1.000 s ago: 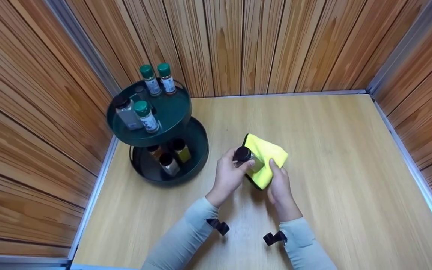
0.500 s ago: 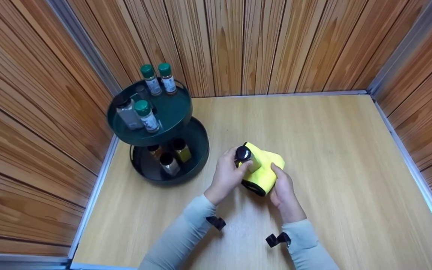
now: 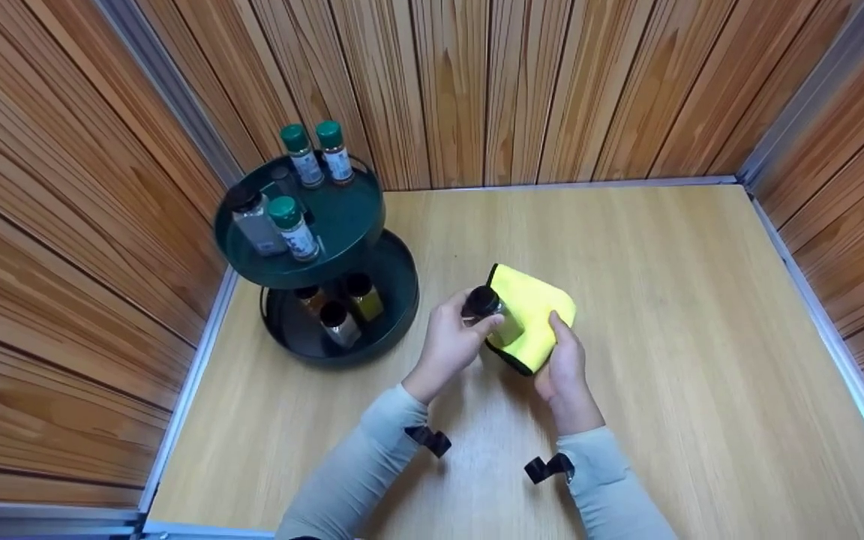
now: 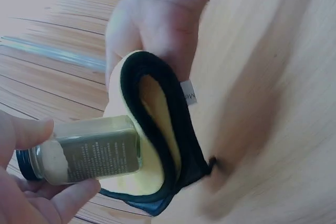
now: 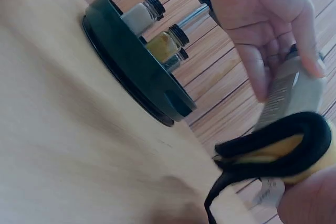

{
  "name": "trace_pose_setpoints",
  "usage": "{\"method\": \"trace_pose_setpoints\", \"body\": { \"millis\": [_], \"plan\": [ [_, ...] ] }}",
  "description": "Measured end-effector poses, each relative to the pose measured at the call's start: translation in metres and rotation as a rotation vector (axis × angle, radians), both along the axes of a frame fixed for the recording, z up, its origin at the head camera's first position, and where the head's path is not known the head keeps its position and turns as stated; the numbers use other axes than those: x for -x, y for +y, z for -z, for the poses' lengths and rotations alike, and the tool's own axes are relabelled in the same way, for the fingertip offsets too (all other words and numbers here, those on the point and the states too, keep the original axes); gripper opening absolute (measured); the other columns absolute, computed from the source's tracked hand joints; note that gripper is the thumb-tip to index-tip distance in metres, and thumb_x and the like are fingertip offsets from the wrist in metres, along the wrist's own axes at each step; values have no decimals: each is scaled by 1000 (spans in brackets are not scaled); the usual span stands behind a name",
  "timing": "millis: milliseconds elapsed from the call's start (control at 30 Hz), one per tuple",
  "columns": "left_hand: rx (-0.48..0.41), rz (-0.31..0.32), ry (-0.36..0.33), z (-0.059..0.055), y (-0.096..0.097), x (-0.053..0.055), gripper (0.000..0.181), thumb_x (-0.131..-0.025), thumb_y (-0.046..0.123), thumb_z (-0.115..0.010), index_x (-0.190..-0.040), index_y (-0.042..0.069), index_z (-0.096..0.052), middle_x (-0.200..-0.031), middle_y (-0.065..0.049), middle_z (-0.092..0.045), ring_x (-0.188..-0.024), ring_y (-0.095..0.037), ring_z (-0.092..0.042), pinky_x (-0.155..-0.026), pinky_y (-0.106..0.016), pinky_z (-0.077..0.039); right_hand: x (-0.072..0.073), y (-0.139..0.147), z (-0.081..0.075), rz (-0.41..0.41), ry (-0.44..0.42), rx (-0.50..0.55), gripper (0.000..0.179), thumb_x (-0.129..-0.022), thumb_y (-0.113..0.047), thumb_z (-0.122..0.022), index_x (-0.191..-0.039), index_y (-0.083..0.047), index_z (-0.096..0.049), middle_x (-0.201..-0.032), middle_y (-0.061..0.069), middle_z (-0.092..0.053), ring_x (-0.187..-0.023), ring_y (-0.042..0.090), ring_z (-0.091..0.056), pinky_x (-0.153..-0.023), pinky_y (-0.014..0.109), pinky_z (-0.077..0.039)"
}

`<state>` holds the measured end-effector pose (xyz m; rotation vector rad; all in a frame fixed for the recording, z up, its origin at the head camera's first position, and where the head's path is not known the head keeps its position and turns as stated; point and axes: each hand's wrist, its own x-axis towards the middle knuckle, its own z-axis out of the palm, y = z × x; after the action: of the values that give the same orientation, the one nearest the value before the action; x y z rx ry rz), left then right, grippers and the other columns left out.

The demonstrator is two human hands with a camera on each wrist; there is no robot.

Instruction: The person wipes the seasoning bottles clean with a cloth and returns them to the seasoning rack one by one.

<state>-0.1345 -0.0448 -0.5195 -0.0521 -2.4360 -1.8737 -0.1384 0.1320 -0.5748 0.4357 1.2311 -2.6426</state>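
Note:
My left hand (image 3: 451,341) grips a square glass spice jar (image 4: 94,150) near its black lid (image 3: 483,301). In the left wrist view the jar lies sideways, with pale powder and a printed label showing through the glass. Folded in my right hand (image 3: 568,371) is a yellow cloth (image 3: 533,307) with a black border; the thumb lies over it and the other fingers are hidden beneath. The jar's base end rests against the cloth. A small white tag (image 4: 188,92) sticks out from the cloth's edge.
A two-tier dark green turntable rack (image 3: 357,232) stands at the left. Green-lidded bottles (image 3: 300,238) and a black-lidded jar (image 3: 258,225) are on top; several black-lidded jars (image 3: 340,326) sit below. Wood-panelled walls (image 3: 507,90) surround the wooden tabletop (image 3: 702,337).
The cloth in my right hand dipped and folded over toward me, then came up and spread out again beside the jar. My left hand keeps its hold on the jar, shifting slightly left.

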Motion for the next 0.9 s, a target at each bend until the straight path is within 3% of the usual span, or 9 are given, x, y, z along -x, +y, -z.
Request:
{"method": "trace_pose_setpoints", "body": {
  "millis": [67, 200, 367, 467, 567, 733, 900],
  "plan": [
    [-8, 24, 9, -2, 0, 0, 42, -85, 13, -84, -124, 9, -67, -116, -1, -72, -106, -14, -68, -93, -31, -57, 0, -2, 2, -17, -28, 66, 44, -111, -36, -37, -145, -8, -39, -137, 7, -56, -124, 19, -59, -104, 34, -50],
    [114, 53, 48, -3, -1, 1, 45, -87, 17, -82, -129, 11, -65, -123, 0, -69, -115, -11, -64, -102, -29, -52, -2, -5, 2, -78, -44, 119, 45, -112, -36, -34, -148, -9, -35, -143, 7, -51, -129, 18, -56, -109, 34, -46],
    [271, 47, 141, -3, -5, 6, 47, -88, 18, -82, -130, 7, -64, -123, -5, -68, -114, -14, -63, -100, -31, -52, -8, -3, 3, -107, -55, 111, 45, -112, -35, -34, -147, -6, -36, -141, 8, -52, -128, 20, -56, -111, 36, -45],
    [297, 47, 131, -2, -7, 7, 46, -88, 18, -82, -128, 5, -65, -120, -6, -68, -113, -15, -64, -99, -30, -53, -10, 1, 3, -73, -54, 68, 45, -112, -32, -36, -147, -5, -36, -140, 6, -53, -128, 18, -56, -111, 33, -45],
    [270, 45, 69, -2, -7, 7, 45, -87, 17, -83, -126, 5, -66, -119, -5, -68, -113, -13, -64, -96, -27, -54, -11, 3, 1, -16, -14, -6, 46, -111, -30, -38, -149, -3, -36, -138, 6, -54, -128, 17, -55, -109, 31, -45],
    [125, 48, -16, -3, -7, 4, 41, -86, 11, -83, -123, 5, -68, -116, -3, -70, -108, -14, -67, -90, -27, -57, -9, 4, -4, 45, 63, -100, 47, -111, -33, -40, -144, 0, -41, -130, 7, -61, -123, 20, -59, -104, 33, -49],
    [80, 70, -32, -11, -9, 1, 41, -84, 13, -85, -122, 8, -69, -114, 1, -72, -106, -13, -67, -90, -29, -57, -3, 1, -4, 0, 59, -42, 45, -111, -37, -37, -143, -5, -42, -132, 7, -61, -124, 19, -59, -104, 34, -50]
  ]
}}
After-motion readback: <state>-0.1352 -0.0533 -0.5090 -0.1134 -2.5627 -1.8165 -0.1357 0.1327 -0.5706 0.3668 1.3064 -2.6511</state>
